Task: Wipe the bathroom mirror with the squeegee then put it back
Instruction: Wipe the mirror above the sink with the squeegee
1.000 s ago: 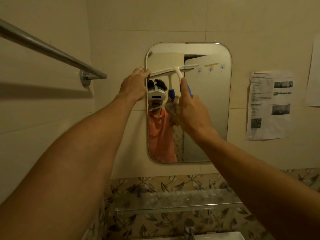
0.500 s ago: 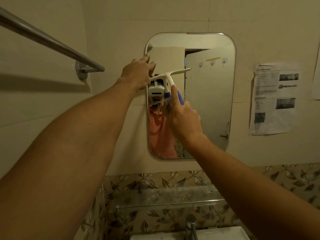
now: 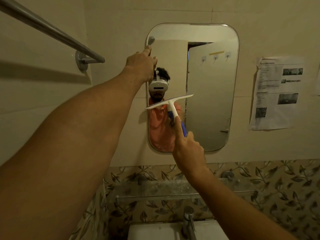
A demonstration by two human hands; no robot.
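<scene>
So your right hand (image 3: 187,153) has the squeegee (image 3: 170,103) by its blue grip: index finger laid straight up the white neck, thumb on the side, the other fingers tucked round the handle where you can't really see them. The blade sits against the mirror (image 3: 209,104) about halfway up on the left side, tilted with the left end lower, and that left tip pokes past the mirror's edge onto the wall tile. Your left hand (image 3: 140,64) is up at the mirror's top-left edge with one finger stretched straight along the rim and touching it; the rest is hidden behind the back of the hand, can't tell how they lie. Towel rail (image 3: 52,32) off to the left, a printed notice (image 3: 275,92) stuck on the wall to the right, glass shelf (image 3: 173,189) and tap (image 3: 188,220) below the mirror
</scene>
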